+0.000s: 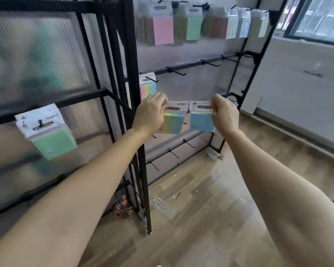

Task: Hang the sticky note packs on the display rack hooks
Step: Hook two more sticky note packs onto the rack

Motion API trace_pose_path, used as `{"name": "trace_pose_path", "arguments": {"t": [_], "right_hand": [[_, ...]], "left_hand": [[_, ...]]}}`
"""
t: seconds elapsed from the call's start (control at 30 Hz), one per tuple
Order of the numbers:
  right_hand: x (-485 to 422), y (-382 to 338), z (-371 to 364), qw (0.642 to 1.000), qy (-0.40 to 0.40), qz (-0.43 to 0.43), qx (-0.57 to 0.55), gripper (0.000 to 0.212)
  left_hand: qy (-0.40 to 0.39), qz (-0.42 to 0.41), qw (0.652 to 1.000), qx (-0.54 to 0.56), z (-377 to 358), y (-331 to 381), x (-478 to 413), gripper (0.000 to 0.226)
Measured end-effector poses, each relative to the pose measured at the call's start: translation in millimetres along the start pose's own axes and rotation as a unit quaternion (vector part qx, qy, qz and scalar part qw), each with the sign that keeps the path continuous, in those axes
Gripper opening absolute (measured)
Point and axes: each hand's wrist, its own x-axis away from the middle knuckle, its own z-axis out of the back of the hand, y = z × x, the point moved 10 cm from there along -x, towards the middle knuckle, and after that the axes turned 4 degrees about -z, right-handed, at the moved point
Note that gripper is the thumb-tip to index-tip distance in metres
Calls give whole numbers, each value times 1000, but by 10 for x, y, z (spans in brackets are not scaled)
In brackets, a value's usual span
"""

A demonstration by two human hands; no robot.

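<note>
Dangling below the middle rail (193, 64) of the display rack (132, 54), a rainbow pack (174, 123) is pinched by the left hand (152, 112), a blue pack (201, 122) by the right hand (225, 114). Each pack is best squared to a bare hook (176, 71) before being slid on.

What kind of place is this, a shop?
Probably a stationery shop being stocked: display racks carry rows of hooks, sticky note packs hang along the top row, and the left hand pinches a rainbow pack, the right hand a blue pack.
</note>
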Motion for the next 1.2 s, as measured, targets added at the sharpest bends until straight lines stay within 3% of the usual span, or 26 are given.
{"name": "trace_pose_path", "arguments": {"t": [0.3,0.43,0.77,1.2], "right_hand": [[-612,444,-468,1000,-9,-3,-6,10],[-942,587,-795,999,-33,7,-15,10],[-1836,452,-1535,984,-100,128,-67,10],[-1989,104,-2168,936,-186,246,-169,14]], "left_hand": [[3,54,998,-7,-717,-315,-377,11],[36,116,992,-30,-934,-561,-462,12],[44,203,968,-139,-1308,-1126,-839,12],[76,322,917,-225,-1123,-1509,-894,15]]}}
